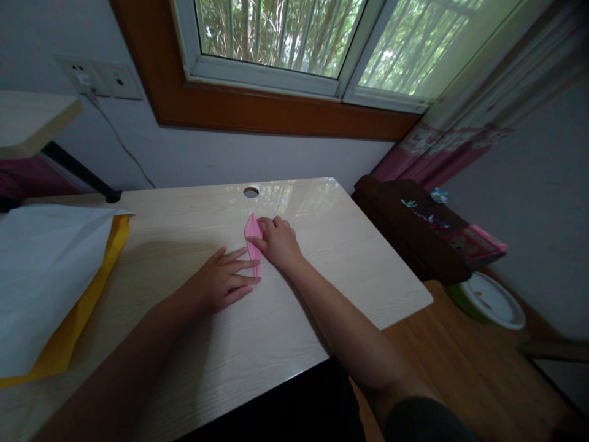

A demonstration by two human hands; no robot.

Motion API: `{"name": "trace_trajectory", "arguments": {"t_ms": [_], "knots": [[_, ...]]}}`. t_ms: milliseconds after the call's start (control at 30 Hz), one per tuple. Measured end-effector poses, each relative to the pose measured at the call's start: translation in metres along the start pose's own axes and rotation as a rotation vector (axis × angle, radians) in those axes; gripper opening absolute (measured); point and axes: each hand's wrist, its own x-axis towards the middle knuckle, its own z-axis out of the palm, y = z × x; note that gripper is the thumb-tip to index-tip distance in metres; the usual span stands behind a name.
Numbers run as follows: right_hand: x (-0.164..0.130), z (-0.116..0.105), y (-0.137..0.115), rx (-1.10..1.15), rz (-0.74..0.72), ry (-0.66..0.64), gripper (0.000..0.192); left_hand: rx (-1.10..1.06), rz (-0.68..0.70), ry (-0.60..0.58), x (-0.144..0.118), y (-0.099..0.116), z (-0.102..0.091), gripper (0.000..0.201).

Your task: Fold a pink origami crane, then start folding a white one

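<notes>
From the head view, I can see a folded piece of pink paper (253, 228) lying on the pale wood-grain counter (368, 258), between the person's two hands. Its long axis runs away from the body: a pointed, wider end sits toward the window (276, 37), and a narrow tail comes back toward the person. The paper is to the right of the left hand (225, 283) and to the left of the right hand (281, 242), and both touch it, so neither is plainly nearer. The right hand has the upper, wider part, with its thumb across the face and the other fingers bent at the right edge; I can't tell whether they pinch it or only press. The left hand is spread flat, grasping nothing, its fingertips resting over the narrow near end and its thumb apart from the rest.

Beyond the paper's far point there is a round hole (251, 193) in the counter. Well off to the left lies a large white sheet (55, 270), a yellow sheet (94, 301) showing from under it. A raised shelf (37, 113) stands at the far left, near a wall socket (87, 77) with a cable (113, 130). To the right are a curtain (442, 150), a dark brown piece of furniture (391, 205) with small items on top, and a round tub (492, 301) on the wooden floor (442, 350).
</notes>
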Motion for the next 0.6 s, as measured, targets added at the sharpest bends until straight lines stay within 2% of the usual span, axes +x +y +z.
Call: {"name": "trace_trajectory", "arguments": {"t_ms": [233, 433, 600], "knots": [[0.0055, 0.0026, -0.0003, -0.003, 0.019, 0.023, 0.059, -0.032, 0.006, -0.025, 0.0003, -0.0015, 0.0007, 0.032], [0.0044, 0.0043, -0.0005, -0.027, 0.008, 0.017, 0.06, -0.028, 0.023, 0.031, 0.0014, -0.001, 0.0029, 0.036], [0.0061, 0.0043, 0.003, -0.001, -0.02, 0.026, 0.058, 0.046, -0.043, 0.073, 0.0066, 0.0, 0.0065, 0.041]]}}
